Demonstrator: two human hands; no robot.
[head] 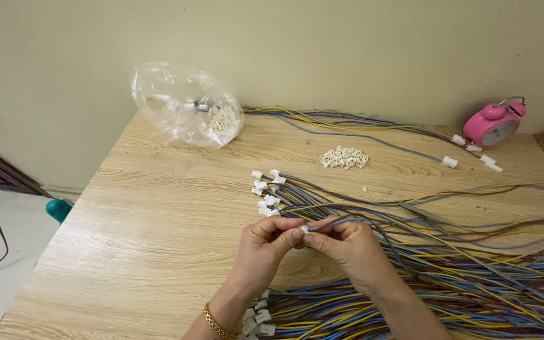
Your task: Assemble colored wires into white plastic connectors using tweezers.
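Note:
My left hand (pixel 264 247) and my right hand (pixel 347 247) meet over the middle of the wooden table (pixel 158 226). Between their fingertips they pinch a small white connector (pixel 304 229) at the end of a thin bundle of blue and yellow wires (pixel 341 221) that trails off to the right. Just beyond the hands lies a fan of wire ends fitted with white connectors (pixel 266 192). Another bunch of connector-tipped wires (pixel 258 318) lies under my left wrist, which wears a gold bracelet.
A heap of loose white connectors (pixel 344 157) sits further back. A clear plastic bag (pixel 187 106) holding more small parts lies at the back left. A pink alarm clock (pixel 493 123) stands at the back right. Long coloured wires (pixel 486 277) cover the table's right side.

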